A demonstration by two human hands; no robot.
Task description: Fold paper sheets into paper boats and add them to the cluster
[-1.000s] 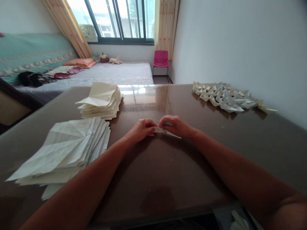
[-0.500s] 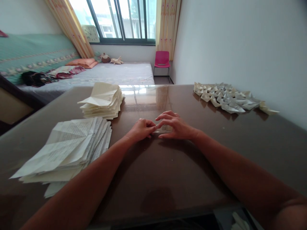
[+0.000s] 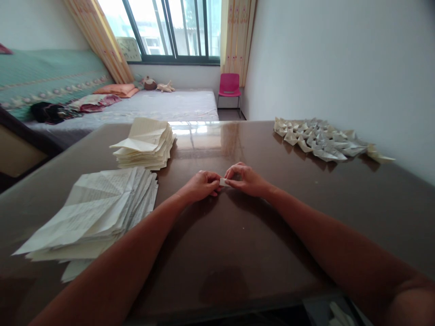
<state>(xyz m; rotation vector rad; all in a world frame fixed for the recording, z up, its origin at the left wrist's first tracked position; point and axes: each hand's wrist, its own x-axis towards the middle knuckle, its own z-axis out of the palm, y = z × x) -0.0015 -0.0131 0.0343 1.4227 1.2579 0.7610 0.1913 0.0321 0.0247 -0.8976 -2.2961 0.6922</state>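
On the near left of the brown glossy table [image 3: 238, 253] lies a fanned heap of creased printed sheets [image 3: 98, 213], and just behind it a neater stack of folded cream pages [image 3: 144, 145]; both sit within an arm's sweep of the left side, probably so that fresh paper is handy. At the table's middle the left hand [image 3: 200, 185] is curled, its thumb and forefinger pinched on the left end of a small folded piece of paper [image 3: 224, 182], which is held just above or on the tabletop between the two hands; which of the two cannot be told. The right hand [image 3: 246, 179] meets it from the other side, its fingertips closed on the right end of the same piece, so that the two hands nearly touch; a grip this tight and close looks meant to press or sharpen a crease on something very small. Most of the paper is hidden by the fingers. Further right, near the white wall, a spread cluster of finished folded paper boats [image 3: 322, 138] lies well apart from the hands. Nothing stands between the hands and either paper pile. Beyond the table are a bed [image 3: 152, 104], a window [image 3: 170, 27] and a pink chair [image 3: 229, 86].
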